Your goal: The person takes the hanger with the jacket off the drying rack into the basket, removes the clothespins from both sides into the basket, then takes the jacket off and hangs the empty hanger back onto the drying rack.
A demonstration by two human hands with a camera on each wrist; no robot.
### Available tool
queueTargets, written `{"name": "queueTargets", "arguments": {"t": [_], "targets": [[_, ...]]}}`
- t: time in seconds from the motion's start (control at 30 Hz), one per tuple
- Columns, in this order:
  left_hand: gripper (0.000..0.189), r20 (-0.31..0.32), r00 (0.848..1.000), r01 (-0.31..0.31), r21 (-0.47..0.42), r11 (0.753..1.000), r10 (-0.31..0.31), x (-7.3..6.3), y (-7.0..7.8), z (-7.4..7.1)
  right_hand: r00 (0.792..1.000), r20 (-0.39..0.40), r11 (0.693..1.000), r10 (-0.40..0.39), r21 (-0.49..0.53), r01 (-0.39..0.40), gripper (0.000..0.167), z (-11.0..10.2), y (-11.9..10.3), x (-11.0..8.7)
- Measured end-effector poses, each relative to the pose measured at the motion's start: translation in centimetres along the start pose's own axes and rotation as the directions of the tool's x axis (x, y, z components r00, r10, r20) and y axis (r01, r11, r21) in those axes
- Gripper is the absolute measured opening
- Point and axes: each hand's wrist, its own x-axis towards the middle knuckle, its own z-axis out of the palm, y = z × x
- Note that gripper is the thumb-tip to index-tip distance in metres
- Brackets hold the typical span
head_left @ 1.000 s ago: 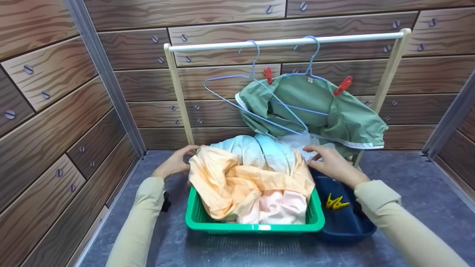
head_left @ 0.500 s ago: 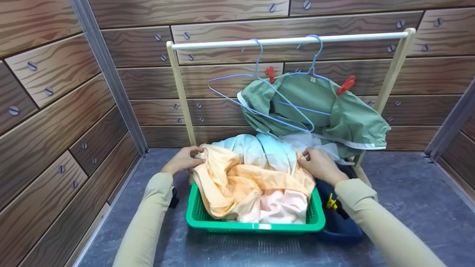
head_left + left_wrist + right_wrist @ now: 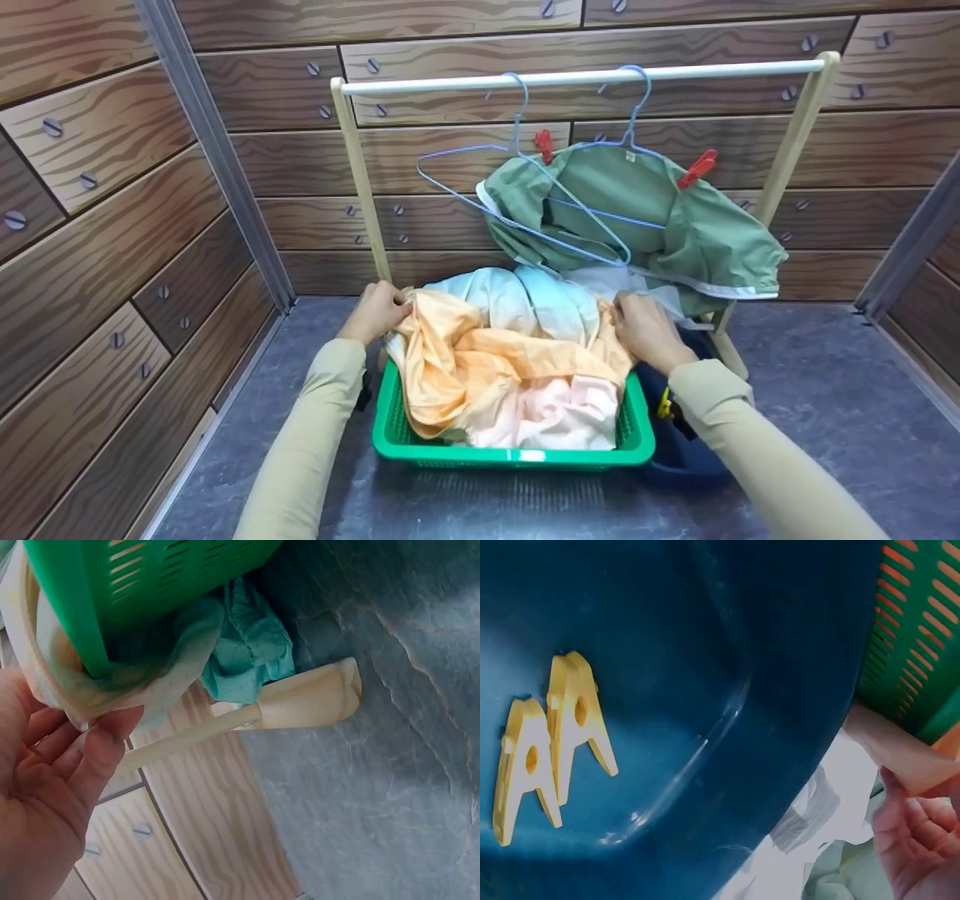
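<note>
A peach-orange garment (image 3: 450, 352) lies heaped over a green basket (image 3: 480, 456), with pale blue cloth (image 3: 487, 296) behind it and pale pink cloth (image 3: 562, 420) in front. My left hand (image 3: 376, 311) pinches the garment's edge at the back left corner; in the left wrist view thumb and fingers meet on the fabric (image 3: 82, 701). On the opposite side, my right hand (image 3: 649, 330) pinches the garment's right edge, seen in the right wrist view as a peach fold (image 3: 900, 754) between thumb and fingers.
Behind stands a rack (image 3: 585, 77) with a bare blue hanger (image 3: 517, 150) and a green garment (image 3: 622, 187) on another, held by red clothespins (image 3: 697, 169). A dark blue bin (image 3: 802, 690) with two yellow clothespins (image 3: 577, 712) sits right of the basket.
Both hands have come inward onto the garment and now pinch its left and right edges. The right hand moved left from above the whitish cloth; the garment's left edge shifted slightly.
</note>
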Motion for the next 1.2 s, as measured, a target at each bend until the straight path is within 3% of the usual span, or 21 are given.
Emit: {"name": "queueTargets", "arguments": {"t": [0.13,0.23,0.33,0.43,0.57,0.7,0.8,0.9,1.03,1.2], "targets": [[0.047,-0.016,0.999,-0.027,0.083,0.996,0.029,-0.1,0.6,0.1,0.999,-0.023,0.996,0.024,0.081,-0.022,0.014,-0.2,-0.4,0.0],[0.039,-0.075,0.996,-0.032,0.121,0.992,0.041,0.0,1.3,0.2,0.999,-0.035,0.983,0.037,0.179,-0.031,0.017,-0.8,-1.4,0.2],[0.027,-0.171,0.984,-0.046,0.059,0.997,0.055,0.4,1.9,0.4,0.999,-0.043,0.955,0.020,0.297,-0.006,0.017,-1.2,-2.8,0.5],[0.017,-0.241,0.966,-0.098,-0.024,0.995,0.090,0.5,2.6,0.7,0.996,-0.079,0.934,-0.048,0.349,0.073,0.013,-1.1,-4.4,0.4],[0.012,-0.234,0.957,-0.200,-0.094,0.975,0.173,0.2,3.4,0.7,0.982,-0.096,0.921,-0.160,0.344,0.184,0.010,-0.5,-5.9,-0.2],[0.012,-0.159,0.944,-0.309,-0.129,0.942,0.288,-0.6,4.5,0.5,0.959,-0.058,0.905,-0.276,0.320,0.280,0.010,0.3,-6.3,-0.8],[0.013,-0.068,0.910,-0.414,-0.053,0.909,0.410,-1.2,5.5,0.8,0.929,-0.033,0.890,-0.367,0.277,0.362,0.011,0.7,-6.3,-1.3],[0.019,0.089,0.866,-0.496,0.028,0.868,0.492,-1.8,6.7,1.2,0.896,0.016,0.875,-0.443,0.224,0.428,0.012,1.0,-6.3,-1.7],[0.027,0.289,0.827,-0.526,0.099,0.844,0.482,-2.5,8.1,1.8,0.854,0.117,0.858,-0.507,0.159,0.488,0.017,1.2,-6.3,-2.3],[0.025,0.382,0.801,-0.554,0.180,0.813,0.461,-2.9,9.0,2.7,0.824,0.216,0.852,-0.523,0.117,0.510,0.023,1.8,-6.1,-2.9]]}}
